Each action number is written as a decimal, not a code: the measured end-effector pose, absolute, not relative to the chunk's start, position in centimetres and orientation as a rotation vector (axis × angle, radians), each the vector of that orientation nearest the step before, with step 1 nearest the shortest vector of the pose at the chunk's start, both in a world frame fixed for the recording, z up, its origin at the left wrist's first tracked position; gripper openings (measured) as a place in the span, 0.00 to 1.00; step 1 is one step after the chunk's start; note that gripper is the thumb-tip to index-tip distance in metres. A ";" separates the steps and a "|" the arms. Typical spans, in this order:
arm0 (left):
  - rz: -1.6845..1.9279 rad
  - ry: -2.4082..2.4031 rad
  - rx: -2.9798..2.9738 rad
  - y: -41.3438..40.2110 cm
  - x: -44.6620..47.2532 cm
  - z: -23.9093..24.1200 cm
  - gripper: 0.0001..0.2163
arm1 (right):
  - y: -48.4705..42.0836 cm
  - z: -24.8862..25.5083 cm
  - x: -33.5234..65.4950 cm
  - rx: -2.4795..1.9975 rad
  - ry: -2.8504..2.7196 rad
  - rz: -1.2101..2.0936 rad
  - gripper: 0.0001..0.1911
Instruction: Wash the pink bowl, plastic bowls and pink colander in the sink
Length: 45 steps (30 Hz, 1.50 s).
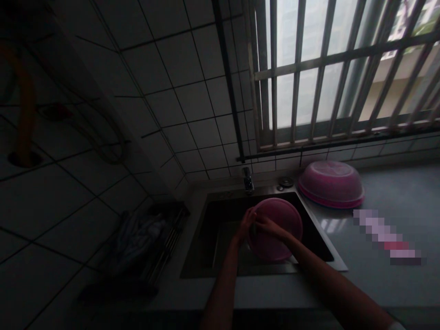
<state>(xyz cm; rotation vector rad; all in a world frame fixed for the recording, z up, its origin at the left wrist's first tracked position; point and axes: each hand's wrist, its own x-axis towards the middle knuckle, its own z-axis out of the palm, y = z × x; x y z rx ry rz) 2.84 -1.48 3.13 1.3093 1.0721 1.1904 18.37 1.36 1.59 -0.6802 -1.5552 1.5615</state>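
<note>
A round pink basin point(282, 217) is over the sink point(220, 272), on its right side. My left hand point(246, 223) is closed around the basin's left edge. My right hand point(270, 226) reaches across the basin to that same edge, its fingers bent close against my left hand. Something small and dark may lie between the fingers, but the dim light hides what it is. Behind the basin stands a metal faucet point(248, 180); whether water runs from it cannot be seen.
An upturned pink basin point(332, 183) rests on the counter right of the sink, below a barred window point(316, 73). A drain strainer point(286, 182) lies by the sink's back edge. On the left is a dark rack point(168, 238) with a crumpled cloth point(139, 236). Tiled walls enclose the corner.
</note>
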 end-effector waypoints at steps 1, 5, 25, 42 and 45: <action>1.193 1.072 1.314 -1.5 2.8 3.2 0.32 | 1.4 1.4 18.2 -0.680 -1.560 1.557 0.21; 1.184 1.033 1.298 -1.5 3.1 3.5 0.33 | 2.6 1.7 19.4 -0.823 -1.347 1.423 0.19; 1.191 1.068 1.312 -1.3 3.0 3.1 0.34 | 1.8 2.9 19.6 -0.800 -1.358 1.478 0.21; 1.199 1.075 1.304 -1.3 3.1 3.2 0.33 | 1.5 2.8 19.4 -0.802 -1.397 1.482 0.19; 1.203 1.080 1.303 -1.4 3.0 3.3 0.32 | 0.8 2.8 18.7 -0.719 -1.508 1.592 0.20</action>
